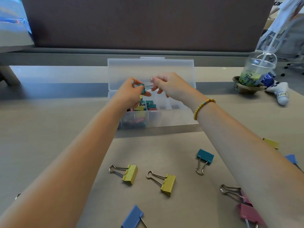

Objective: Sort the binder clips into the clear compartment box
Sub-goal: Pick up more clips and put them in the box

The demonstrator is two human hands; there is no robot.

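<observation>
Both hands are raised over the clear compartment box [172,119], which sits open on the counter [49,122] with its lid [150,71] standing upright behind it. The left hand [130,92] pinches a small teal binder clip [143,89] by its body and one wire handle, while the right hand [166,84] pinches the clip's other wire handle, so the two hands are close together and joined through that one clip, held just above the box's left compartments. Those left compartments already hold a mix of small clips [144,105] in teal, yellow and pink; the compartments toward the right look mostly bare, though the frosted walls blur what lies inside. A yellow bead bracelet [203,106] circles the right wrist. On the near counter, between and beside the forearms, larger clips lie scattered: two yellow clips [130,174] [168,184] side by side, a teal clip [204,157] further right, a blue clip [132,217] at the bottom edge, and pink clips [251,213] partly hidden under the right forearm. Another yellow clip [271,143] and another blue clip [291,158] peek out beyond that forearm. At the far right stands a domed plastic cup [257,69] with a straw, holding a green drink, beside a white sock [279,92].
</observation>
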